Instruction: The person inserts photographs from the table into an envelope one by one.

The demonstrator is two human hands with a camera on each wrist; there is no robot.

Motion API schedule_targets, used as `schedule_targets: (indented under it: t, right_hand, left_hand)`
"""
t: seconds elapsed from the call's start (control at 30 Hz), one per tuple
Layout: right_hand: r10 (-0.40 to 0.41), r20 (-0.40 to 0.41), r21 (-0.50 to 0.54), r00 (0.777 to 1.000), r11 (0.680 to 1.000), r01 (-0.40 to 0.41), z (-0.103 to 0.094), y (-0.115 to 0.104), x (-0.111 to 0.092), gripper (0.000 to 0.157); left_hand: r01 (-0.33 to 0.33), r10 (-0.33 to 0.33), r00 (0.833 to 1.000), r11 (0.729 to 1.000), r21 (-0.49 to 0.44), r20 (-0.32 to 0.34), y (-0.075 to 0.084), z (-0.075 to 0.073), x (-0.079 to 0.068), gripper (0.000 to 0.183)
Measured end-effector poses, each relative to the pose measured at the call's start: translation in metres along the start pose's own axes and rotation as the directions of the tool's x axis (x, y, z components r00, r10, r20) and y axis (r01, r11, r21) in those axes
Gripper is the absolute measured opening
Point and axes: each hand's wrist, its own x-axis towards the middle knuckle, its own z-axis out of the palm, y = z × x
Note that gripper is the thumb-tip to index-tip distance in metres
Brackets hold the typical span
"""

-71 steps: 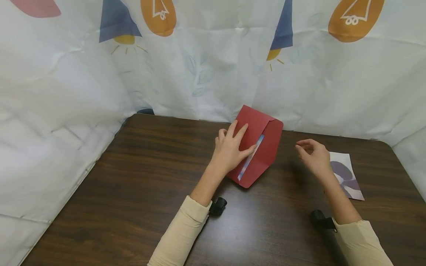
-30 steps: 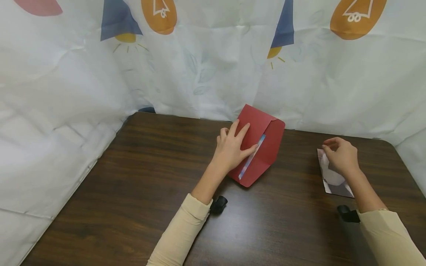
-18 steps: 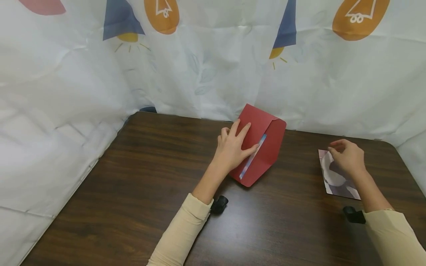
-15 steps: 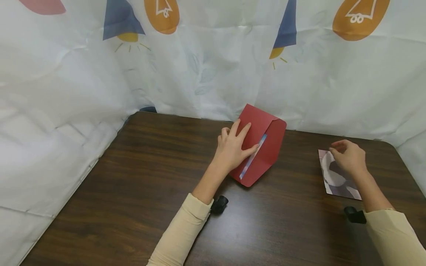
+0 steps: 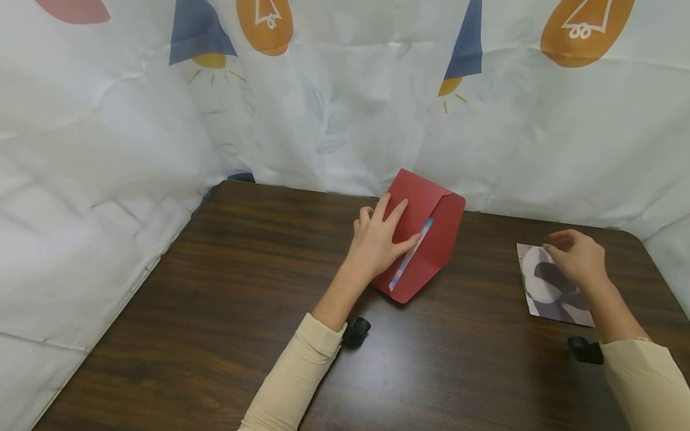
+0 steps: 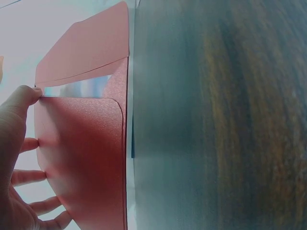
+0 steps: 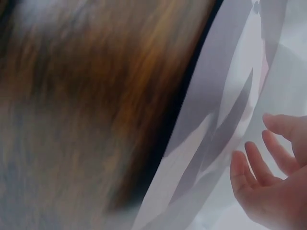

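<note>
A red envelope [image 5: 417, 194] lies tilted at the back middle of the table, flap open to the right. In its mouth shows a strip of a blue-and-white card [image 5: 406, 263]; the rest is hidden inside. My left hand [image 5: 373, 244] rests on the envelope with spread fingers, the thumb [image 6: 24, 95] right at the mouth beside the card. To the right lies a picture card [image 5: 539, 284] with purple-grey and white shapes. Over its upper right part hovers my right hand [image 5: 582, 257]. Its fingers [image 7: 259, 163] are loosely bent, with nothing between them and the thumb.
The dark wood table [image 5: 215, 299] runs back to a white patterned curtain [image 5: 345, 108], which also hangs along the left side. Each wrist wears a black camera; the left camera [image 5: 356, 331] and right camera [image 5: 584, 350] sit just above the table.
My right hand has moved right from beside the envelope across the picture card, uncovering more of the card's left part. The left hand and envelope hold their place; the view shifts slightly.
</note>
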Motion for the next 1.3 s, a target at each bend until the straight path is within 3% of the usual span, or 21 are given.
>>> schedule_targets:
  t: [0.5,0.73,1.3]
  right_hand:
    - [0.005,0.034,-0.054,0.999,0.999,-0.003,-0.008,0.016,-0.001,0.042]
    - [0.06,0.069,-0.06,0.996,0.997,-0.056,-0.013,0.021,-0.003,0.047]
    - [0.062,0.105,-0.069,0.993,0.996,-0.055,-0.021,0.042,-0.003,0.048]
  left_hand:
    - [-0.008,0.008,1.0,1.0,0.002,-0.004,0.001,-0.001,-0.001,0.075]
    - [0.001,-0.001,1.0,1.0,0.011,0.016,0.002,-0.001,-0.001,0.076]
    - [-0.01,0.01,1.0,1.0,0.016,-0.003,0.002,0.0,-0.001,0.075]
